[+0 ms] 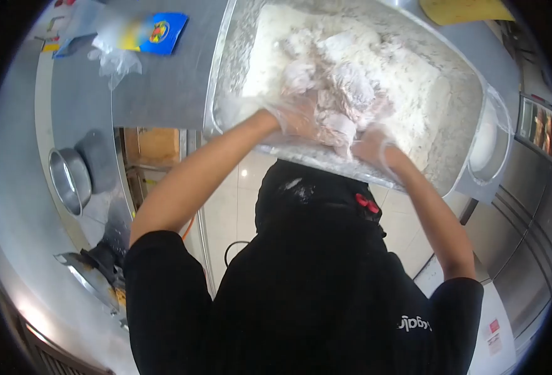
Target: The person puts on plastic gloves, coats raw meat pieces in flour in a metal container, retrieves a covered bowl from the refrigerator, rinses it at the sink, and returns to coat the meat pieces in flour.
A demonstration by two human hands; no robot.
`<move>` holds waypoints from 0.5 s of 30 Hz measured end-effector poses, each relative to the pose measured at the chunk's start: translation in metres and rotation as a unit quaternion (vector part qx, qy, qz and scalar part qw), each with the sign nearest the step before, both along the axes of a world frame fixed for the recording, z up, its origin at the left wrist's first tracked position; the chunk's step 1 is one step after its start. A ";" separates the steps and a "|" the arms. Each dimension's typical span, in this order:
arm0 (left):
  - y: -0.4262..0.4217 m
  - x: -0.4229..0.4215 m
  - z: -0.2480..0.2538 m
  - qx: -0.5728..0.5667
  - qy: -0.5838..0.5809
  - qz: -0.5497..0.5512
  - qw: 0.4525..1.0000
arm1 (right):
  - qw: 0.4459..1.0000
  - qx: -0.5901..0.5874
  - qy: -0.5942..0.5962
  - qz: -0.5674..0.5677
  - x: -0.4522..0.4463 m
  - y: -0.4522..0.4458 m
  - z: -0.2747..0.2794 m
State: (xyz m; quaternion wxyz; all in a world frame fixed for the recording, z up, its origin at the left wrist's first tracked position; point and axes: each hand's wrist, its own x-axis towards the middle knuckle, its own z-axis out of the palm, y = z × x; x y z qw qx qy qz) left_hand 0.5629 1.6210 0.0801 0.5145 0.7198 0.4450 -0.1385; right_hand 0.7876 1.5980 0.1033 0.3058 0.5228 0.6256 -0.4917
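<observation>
A large metal tray (pixel 208 103) holds white flour (pixel 413 112) and several flour-coated pieces that look like raw meat (pixel 354 87). My left hand (pixel 302 117), in a clear plastic glove, is closed around the near left side of the pile. Opposite it, my right hand (pixel 372 149), also gloved, grips the pieces close to the tray's near wall. Between the two hands a coated piece (pixel 337 130) is held. The fingertips are partly hidden by the pieces and flour.
A blue packet (pixel 163 32) and crumpled clear plastic (pixel 116 61) lie on the metal counter (pixel 157 94) at upper left. Further down sits a metal bowl (pixel 69 181). Right of the tray is a round container (pixel 491 137) with white contents. A yellow item (pixel 466 9) is at the top right.
</observation>
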 end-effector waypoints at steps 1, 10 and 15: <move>0.006 0.006 0.007 -0.029 -0.017 0.039 0.999 | 0.986 0.050 0.139 -0.077 0.005 -0.008 -0.020; 0.020 0.002 0.032 -0.149 -0.250 0.275 0.916 | 0.920 0.359 0.062 0.147 0.031 0.013 -0.053; 0.032 -0.014 0.057 0.115 -0.171 0.275 0.939 | 0.912 0.406 0.057 -0.004 0.044 0.022 0.053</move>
